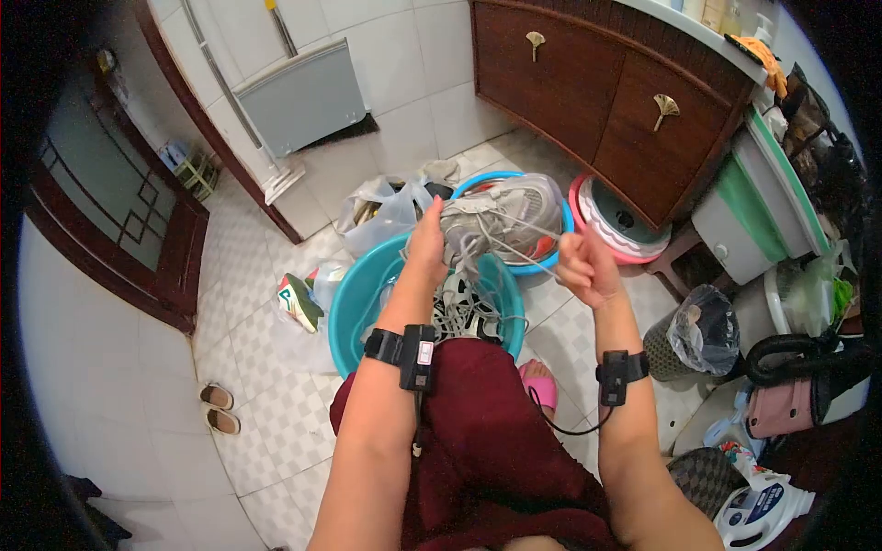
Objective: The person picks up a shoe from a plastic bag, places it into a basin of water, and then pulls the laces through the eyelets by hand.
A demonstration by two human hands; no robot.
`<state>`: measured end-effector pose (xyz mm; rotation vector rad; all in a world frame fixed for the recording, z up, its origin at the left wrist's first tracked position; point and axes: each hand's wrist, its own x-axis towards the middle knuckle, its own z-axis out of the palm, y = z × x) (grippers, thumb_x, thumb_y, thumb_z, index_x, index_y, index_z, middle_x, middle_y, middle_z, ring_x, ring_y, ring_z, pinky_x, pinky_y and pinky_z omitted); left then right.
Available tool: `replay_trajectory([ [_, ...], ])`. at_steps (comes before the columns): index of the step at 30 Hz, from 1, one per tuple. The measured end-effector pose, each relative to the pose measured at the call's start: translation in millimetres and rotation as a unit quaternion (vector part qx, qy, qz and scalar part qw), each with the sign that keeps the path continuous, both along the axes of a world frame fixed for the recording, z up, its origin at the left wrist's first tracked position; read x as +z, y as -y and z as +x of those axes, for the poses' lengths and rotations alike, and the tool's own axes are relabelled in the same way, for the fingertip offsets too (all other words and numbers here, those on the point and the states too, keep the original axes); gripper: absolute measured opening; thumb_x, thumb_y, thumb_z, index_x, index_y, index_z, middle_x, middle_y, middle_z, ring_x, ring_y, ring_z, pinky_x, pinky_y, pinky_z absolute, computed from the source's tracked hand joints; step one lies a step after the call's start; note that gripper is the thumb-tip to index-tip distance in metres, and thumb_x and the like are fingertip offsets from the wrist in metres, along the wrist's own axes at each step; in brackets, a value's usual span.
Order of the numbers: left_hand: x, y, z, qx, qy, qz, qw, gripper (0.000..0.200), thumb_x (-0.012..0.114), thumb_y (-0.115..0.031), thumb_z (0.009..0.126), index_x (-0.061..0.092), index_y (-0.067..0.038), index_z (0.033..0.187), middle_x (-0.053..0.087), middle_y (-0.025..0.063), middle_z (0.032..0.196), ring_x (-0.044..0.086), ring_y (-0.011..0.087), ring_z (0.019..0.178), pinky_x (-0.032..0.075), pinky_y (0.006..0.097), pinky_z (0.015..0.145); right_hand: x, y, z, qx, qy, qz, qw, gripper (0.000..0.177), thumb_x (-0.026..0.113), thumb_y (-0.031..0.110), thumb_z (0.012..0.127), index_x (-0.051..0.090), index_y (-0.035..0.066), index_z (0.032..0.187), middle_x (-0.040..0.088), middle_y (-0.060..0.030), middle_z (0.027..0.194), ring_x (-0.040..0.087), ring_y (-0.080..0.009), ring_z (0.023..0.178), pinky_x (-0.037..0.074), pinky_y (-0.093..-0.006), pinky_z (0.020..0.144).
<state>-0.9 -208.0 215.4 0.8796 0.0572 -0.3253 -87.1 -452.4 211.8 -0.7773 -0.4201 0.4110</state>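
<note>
My left hand (425, 246) grips a grey sneaker (528, 207) at its near left end and holds it up over the basins. My right hand (588, 268), fingers curled closed, pinches a light shoelace (533, 227) that stretches from the sneaker. Other laces hang loose below the shoe. Underneath stands a teal basin (344, 308), with black-and-white shoes (480, 323) and laces in it. Behind the sneaker is a blue basin (567, 220), its contents mostly hidden by the shoe.
A plastic bag (390, 216) and a green-and-white packet (299, 303) lie on the tiled floor, left. To the right are pink-rimmed basins (638, 248), a lined trash bin (703, 331) and a detergent bottle (763, 514). A dark wooden cabinet (588, 92) overhangs the back.
</note>
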Motion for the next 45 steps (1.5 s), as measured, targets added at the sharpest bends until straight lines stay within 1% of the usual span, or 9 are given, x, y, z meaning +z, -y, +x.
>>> replay_trajectory([
  [3,-7.4,-4.8,8.0,-0.001,0.014,0.028,1.000,0.044,0.045,-0.040,0.093,0.056,-0.001,0.110,0.061,0.0108,0.107,0.060,0.0216,0.093,0.048,0.0337,0.081,4.9,4.4,-17.2,-0.106,-0.003,-0.460,0.882,0.031,0.060,0.034,0.087,0.057,0.006,0.075,0.048,0.0026,0.055,0.047,-0.0073,0.046,0.035,-0.0213,0.045],
  [10,-19.0,0.3,6.7,0.001,0.033,0.108,0.994,0.048,0.044,-0.041,0.093,0.056,0.001,0.113,0.060,0.0111,0.110,0.058,0.0203,0.096,0.045,0.0323,0.084,-5.5,14.7,-11.5,-0.304,0.060,-0.845,0.436,0.046,0.059,0.044,0.082,0.061,-0.002,0.078,0.064,-0.0230,0.080,0.061,-0.0364,0.074,0.048,-0.0434,0.067],
  [13,-8.2,1.1,1.1,0.004,0.013,0.078,0.997,0.048,0.044,-0.040,0.093,0.055,0.001,0.113,0.060,0.0117,0.111,0.058,0.0207,0.097,0.045,0.0326,0.085,-6.2,14.6,-3.3,-0.392,0.011,-0.817,0.422,0.045,0.053,0.042,0.087,0.061,0.000,0.075,0.064,-0.0173,0.074,0.062,-0.0299,0.069,0.049,-0.0420,0.066],
  [16,-4.9,-1.8,2.0,0.018,0.007,0.069,0.997,0.044,0.043,-0.039,0.093,0.055,-0.002,0.113,0.061,0.0115,0.108,0.060,0.0231,0.094,0.047,0.0359,0.083,-11.7,24.9,6.2,-0.446,-0.020,-0.488,0.750,0.043,0.048,0.039,0.092,0.060,0.003,0.073,0.062,-0.0088,0.068,0.059,-0.0219,0.063,0.049,-0.0373,0.061],
  [19,-13.9,-5.2,11.8,0.030,0.027,0.045,0.998,0.042,0.043,-0.039,0.093,0.055,-0.003,0.113,0.062,0.0113,0.108,0.061,0.0245,0.093,0.049,0.0389,0.083,-3.7,33.2,3.7,-0.391,-0.128,-0.039,0.911,0.039,0.053,0.036,0.091,0.057,0.005,0.067,0.056,-0.0014,0.061,0.053,-0.0132,0.057,0.043,-0.0280,0.053],
  [28,-7.2,-11.6,11.9,0.067,0.006,-0.002,0.998,0.039,0.046,-0.036,0.093,0.054,-0.003,0.111,0.061,0.0092,0.107,0.060,0.0210,0.095,0.047,0.0349,0.084,-18.3,69.0,-2.0,-0.555,-0.113,-0.569,0.596,0.039,0.070,0.033,0.076,0.059,0.002,0.098,0.059,-0.0043,0.068,0.058,-0.0170,0.067,0.047,-0.0298,0.062],
  [33,-17.5,-7.0,18.2,0.062,0.017,-0.004,0.998,0.041,0.043,-0.037,0.094,0.055,-0.002,0.111,0.063,0.0102,0.105,0.062,0.0223,0.092,0.049,0.0374,0.082,-24.3,44.1,-10.7,-0.374,0.301,-0.677,0.558,0.051,0.076,0.028,0.068,0.059,0.005,0.110,0.063,-0.0115,0.094,0.061,-0.0236,0.084,0.048,-0.0332,0.075],
  [39,1.5,0.4,-2.2,0.022,0.019,0.034,0.999,0.039,0.042,-0.036,0.095,0.055,-0.003,0.110,0.063,0.0083,0.104,0.061,0.0198,0.091,0.049,0.0347,0.081,22.6,-51.3,25.3,-0.381,0.190,-0.549,0.719,0.024,0.068,0.023,0.075,0.068,0.008,0.095,0.062,-0.0131,0.086,0.062,-0.0296,0.083,0.048,-0.0396,0.075],
  [45,7.2,4.7,-7.0,-0.018,0.065,0.026,0.997,0.037,0.040,-0.035,0.096,0.056,-0.003,0.108,0.063,0.0064,0.101,0.060,0.0161,0.087,0.048,0.0304,0.079,22.8,-98.7,47.1,-0.482,0.207,-0.612,0.592,0.015,0.063,0.020,0.078,0.069,0.007,0.084,0.062,-0.0130,0.084,0.061,-0.0306,0.079,0.048,-0.0399,0.070],
])
